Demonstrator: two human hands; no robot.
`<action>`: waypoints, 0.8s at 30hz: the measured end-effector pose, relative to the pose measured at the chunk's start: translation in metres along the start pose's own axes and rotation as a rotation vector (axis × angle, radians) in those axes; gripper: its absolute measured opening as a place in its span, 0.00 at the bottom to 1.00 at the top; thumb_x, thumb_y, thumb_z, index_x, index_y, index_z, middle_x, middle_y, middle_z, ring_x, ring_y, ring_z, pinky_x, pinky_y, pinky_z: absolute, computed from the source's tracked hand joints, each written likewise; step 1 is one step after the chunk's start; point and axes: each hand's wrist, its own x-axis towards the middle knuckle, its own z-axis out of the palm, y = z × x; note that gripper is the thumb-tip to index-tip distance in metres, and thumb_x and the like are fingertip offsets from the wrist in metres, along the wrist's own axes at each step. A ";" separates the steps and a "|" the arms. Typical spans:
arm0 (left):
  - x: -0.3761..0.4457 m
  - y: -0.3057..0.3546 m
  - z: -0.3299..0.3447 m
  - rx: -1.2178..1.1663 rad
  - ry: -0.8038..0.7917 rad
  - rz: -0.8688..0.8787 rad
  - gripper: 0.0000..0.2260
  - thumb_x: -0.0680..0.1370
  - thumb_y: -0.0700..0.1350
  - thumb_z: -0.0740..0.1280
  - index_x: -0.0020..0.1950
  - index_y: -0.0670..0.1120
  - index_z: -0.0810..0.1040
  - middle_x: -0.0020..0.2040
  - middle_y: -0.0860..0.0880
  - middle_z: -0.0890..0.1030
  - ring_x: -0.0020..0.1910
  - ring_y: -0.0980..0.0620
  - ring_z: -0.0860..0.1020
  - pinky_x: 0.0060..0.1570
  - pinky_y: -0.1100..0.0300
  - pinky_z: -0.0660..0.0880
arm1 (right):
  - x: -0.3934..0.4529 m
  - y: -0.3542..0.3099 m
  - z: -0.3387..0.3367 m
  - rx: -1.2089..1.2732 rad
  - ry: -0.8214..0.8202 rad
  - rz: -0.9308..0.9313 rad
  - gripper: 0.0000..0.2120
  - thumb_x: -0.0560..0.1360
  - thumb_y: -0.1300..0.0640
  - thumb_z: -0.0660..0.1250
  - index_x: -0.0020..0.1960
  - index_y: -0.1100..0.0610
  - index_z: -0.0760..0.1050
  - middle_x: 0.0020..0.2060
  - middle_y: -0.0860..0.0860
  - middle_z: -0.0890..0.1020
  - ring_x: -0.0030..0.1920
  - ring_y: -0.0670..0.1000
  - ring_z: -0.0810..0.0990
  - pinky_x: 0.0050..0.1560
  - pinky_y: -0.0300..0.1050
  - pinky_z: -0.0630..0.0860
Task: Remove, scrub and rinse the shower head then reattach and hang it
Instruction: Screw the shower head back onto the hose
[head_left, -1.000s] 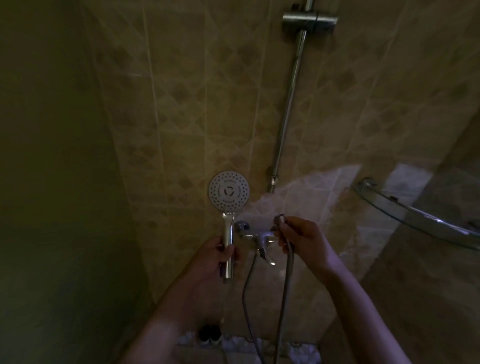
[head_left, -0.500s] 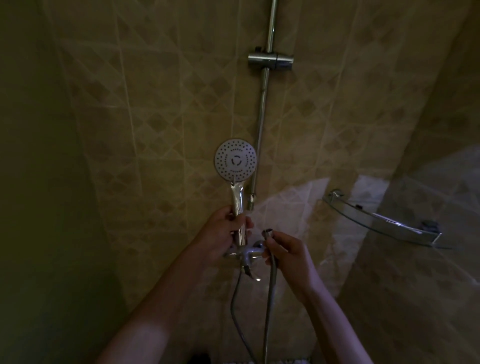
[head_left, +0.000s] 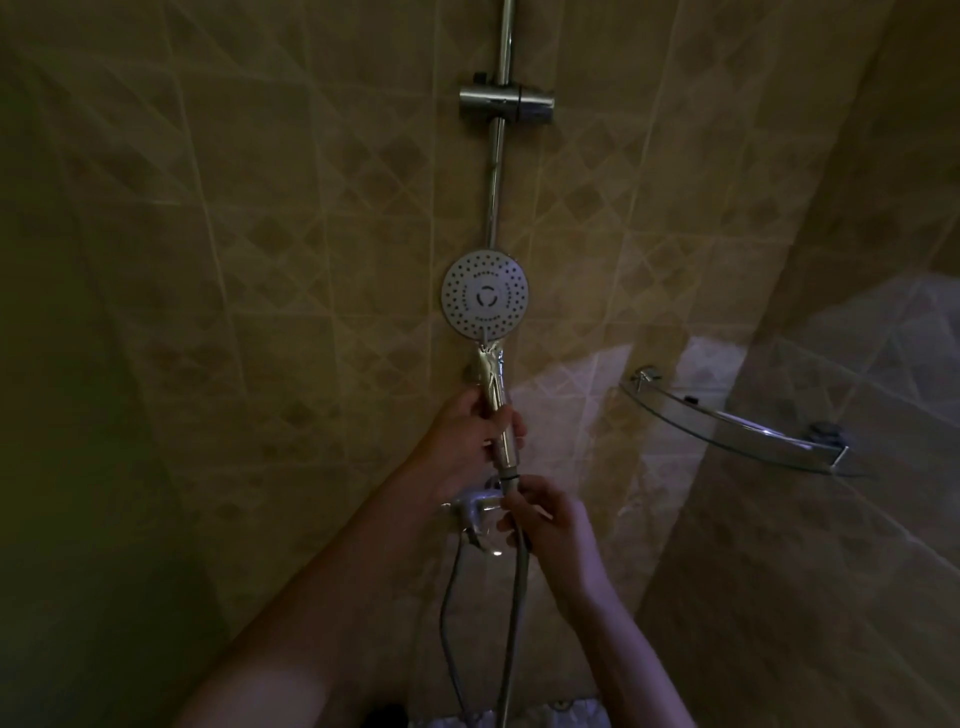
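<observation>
Chrome handle of the shower head (head_left: 493, 374) runs through the curled fingers of the left hand (head_left: 467, 441), which wrap it about midway down; the thumb side faces the tiled wall (head_left: 260, 234) and the fingertips close over the front of the handle. Above those fingers the handle rises nearly upright, tilted a little, to the round spray face (head_left: 485, 294), which looks back toward the camera with its rings of nozzles and a small central mark. Below the fingers a short length of handle sticks out and ends in a dark ring.

Right at that lower end, the right hand (head_left: 550, 525) pinches the hose end (head_left: 510, 483) between thumb and forefinger, holding it up against the base of the handle so the two touch; whether the thread has caught cannot be told in this dim light. The rest of the right hand's fingers curl loosely round the hose (head_left: 517, 597), which drops straight down from them and out of the bottom of the view.

Just left of the right fingertips and under the left hand sits the chrome mixer tap (head_left: 475, 506). Well above both hands, the slide rail (head_left: 496, 171) climbs the wall with its holder bracket (head_left: 506, 104). Off to the right of the fingers, a glass corner shelf (head_left: 727, 421) is fixed to the wall.
</observation>
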 end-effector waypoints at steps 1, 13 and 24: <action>0.001 -0.001 0.001 0.005 -0.008 0.003 0.05 0.78 0.33 0.60 0.53 0.39 0.70 0.40 0.41 0.76 0.39 0.47 0.77 0.44 0.53 0.78 | -0.001 -0.002 0.000 0.005 0.001 -0.007 0.06 0.80 0.64 0.63 0.51 0.61 0.79 0.41 0.56 0.82 0.37 0.47 0.81 0.35 0.36 0.77; 0.008 -0.013 -0.002 -0.030 -0.022 0.019 0.05 0.78 0.32 0.60 0.50 0.40 0.70 0.40 0.43 0.75 0.41 0.48 0.76 0.50 0.49 0.76 | 0.003 0.003 -0.008 0.005 0.052 0.036 0.08 0.80 0.61 0.63 0.49 0.55 0.82 0.40 0.54 0.84 0.36 0.47 0.80 0.36 0.38 0.77; 0.013 -0.025 -0.004 0.034 0.022 0.040 0.03 0.78 0.36 0.62 0.47 0.43 0.72 0.40 0.43 0.77 0.39 0.48 0.77 0.37 0.58 0.79 | 0.010 0.007 -0.003 -0.047 0.066 0.013 0.10 0.80 0.62 0.62 0.45 0.57 0.81 0.34 0.52 0.82 0.33 0.47 0.79 0.32 0.37 0.74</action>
